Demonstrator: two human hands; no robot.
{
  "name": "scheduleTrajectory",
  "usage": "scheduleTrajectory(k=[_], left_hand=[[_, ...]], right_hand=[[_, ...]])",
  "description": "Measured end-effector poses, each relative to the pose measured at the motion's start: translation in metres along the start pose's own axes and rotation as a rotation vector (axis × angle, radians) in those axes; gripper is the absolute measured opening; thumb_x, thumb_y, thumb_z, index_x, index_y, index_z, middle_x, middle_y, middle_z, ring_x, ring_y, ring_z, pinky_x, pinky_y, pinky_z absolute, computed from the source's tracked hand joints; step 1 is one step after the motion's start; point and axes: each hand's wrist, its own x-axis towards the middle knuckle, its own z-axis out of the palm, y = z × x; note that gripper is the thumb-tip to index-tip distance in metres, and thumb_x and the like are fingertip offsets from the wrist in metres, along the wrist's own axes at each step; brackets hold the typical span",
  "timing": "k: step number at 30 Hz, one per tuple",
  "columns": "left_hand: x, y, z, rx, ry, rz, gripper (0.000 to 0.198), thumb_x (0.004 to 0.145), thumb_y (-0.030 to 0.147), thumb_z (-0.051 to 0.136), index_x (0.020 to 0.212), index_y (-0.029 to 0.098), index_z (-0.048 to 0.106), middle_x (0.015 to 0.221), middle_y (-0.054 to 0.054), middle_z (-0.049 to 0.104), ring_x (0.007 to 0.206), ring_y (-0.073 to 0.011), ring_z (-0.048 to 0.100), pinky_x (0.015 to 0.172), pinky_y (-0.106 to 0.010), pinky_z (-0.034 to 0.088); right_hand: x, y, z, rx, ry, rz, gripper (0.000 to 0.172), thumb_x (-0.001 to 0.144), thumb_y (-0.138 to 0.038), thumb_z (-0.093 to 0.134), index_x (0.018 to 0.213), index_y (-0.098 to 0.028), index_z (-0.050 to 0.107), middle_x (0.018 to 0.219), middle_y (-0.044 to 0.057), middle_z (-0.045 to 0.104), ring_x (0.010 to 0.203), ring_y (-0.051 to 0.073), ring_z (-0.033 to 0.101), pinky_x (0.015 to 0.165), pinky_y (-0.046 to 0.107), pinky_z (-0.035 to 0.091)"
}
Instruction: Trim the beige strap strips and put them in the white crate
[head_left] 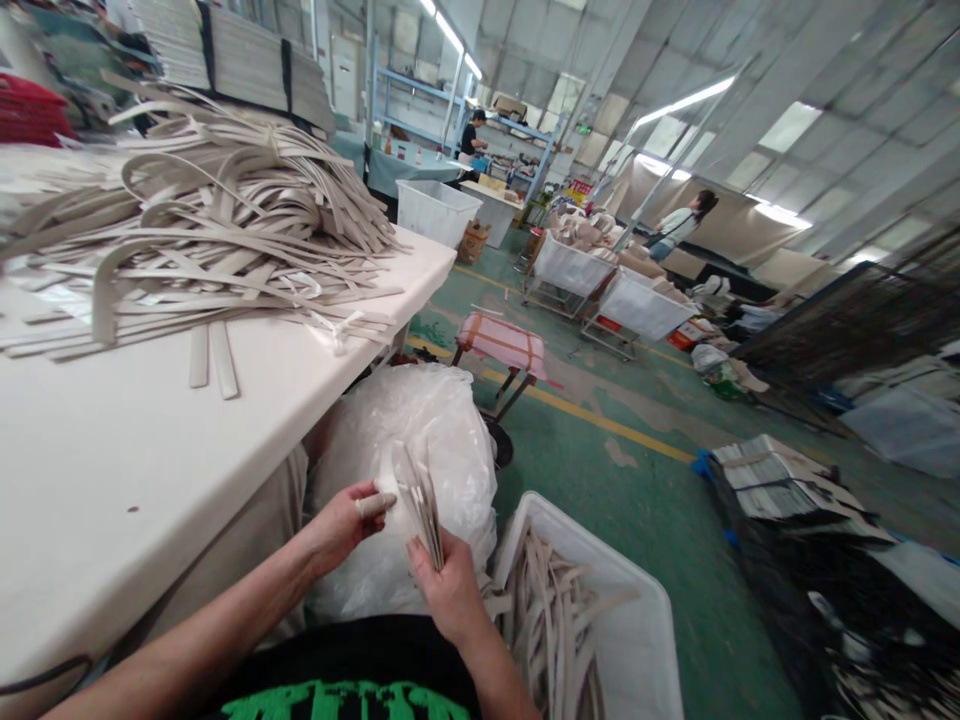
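Note:
My right hand (450,585) is closed round the lower ends of a small bundle of beige fabric strips (421,500), which fan out upward. Just left of the bundle is my left hand (352,525), its fingers curled and drawn together. A pale wrap covers one of its fingers, and whatever lies between the fingertips is too unclear to name. Behind both hands bulges a clear plastic bag (442,420). A white bin (660,600) beside my right forearm contains more loose strips (555,610). On the table (90,450) to the left lies a large tangled heap of strips (247,220).
A pink-topped stool (502,342) stands on the green floor beyond the bag. Farther off are wheeled white bins (574,265) filled with pieces. Bundled stacks (787,480) lie at the right. Two people (679,225) are in the background.

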Motion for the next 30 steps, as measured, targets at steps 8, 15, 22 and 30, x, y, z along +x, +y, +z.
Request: scheduleTrajectory(k=[8, 15, 22, 30], left_hand=[[-0.006, -0.012, 0.002, 0.009, -0.005, -0.045, 0.024, 0.052, 0.022, 0.086, 0.066, 0.013, 0.069, 0.061, 0.000, 0.061, 0.053, -0.0077, 0.048, 0.059, -0.022, 0.044], [-0.012, 0.003, 0.003, 0.159, 0.095, 0.254, 0.037, 0.059, 0.032, 0.086, 0.091, 0.017, 0.074, 0.082, -0.002, 0.068, 0.067, -0.0112, 0.052, 0.062, -0.021, 0.041], [-0.017, -0.038, -0.009, 0.116, 0.205, 0.170, 0.040, 0.057, 0.036, 0.087, 0.087, 0.017, 0.070, 0.064, 0.004, 0.056, 0.055, -0.0091, 0.044, 0.057, -0.021, 0.038], [-0.024, -0.050, -0.005, 0.058, 0.090, -0.017, 0.036, 0.052, 0.034, 0.088, 0.078, 0.013, 0.072, 0.066, 0.000, 0.060, 0.053, -0.0080, 0.041, 0.055, -0.021, 0.036]], right_hand=[[-0.013, 0.003, 0.005, -0.064, -0.053, -0.013, 0.026, 0.090, -0.036, 0.054, 0.080, -0.015, 0.064, 0.066, 0.001, 0.059, 0.063, 0.016, 0.052, 0.059, 0.024, 0.041], [-0.013, 0.014, -0.006, 0.029, -0.029, 0.080, 0.032, 0.089, -0.038, 0.054, 0.066, -0.016, 0.056, 0.055, -0.001, 0.050, 0.054, 0.014, 0.048, 0.052, 0.024, 0.037], [-0.020, 0.016, -0.003, -0.066, -0.085, 0.061, 0.027, 0.088, -0.035, 0.054, 0.075, -0.014, 0.064, 0.062, 0.000, 0.056, 0.060, 0.015, 0.049, 0.058, 0.025, 0.039], [-0.005, 0.013, 0.000, -0.134, -0.106, 0.011, 0.026, 0.088, -0.033, 0.055, 0.075, -0.015, 0.066, 0.063, 0.001, 0.060, 0.061, 0.016, 0.053, 0.059, 0.024, 0.040]])
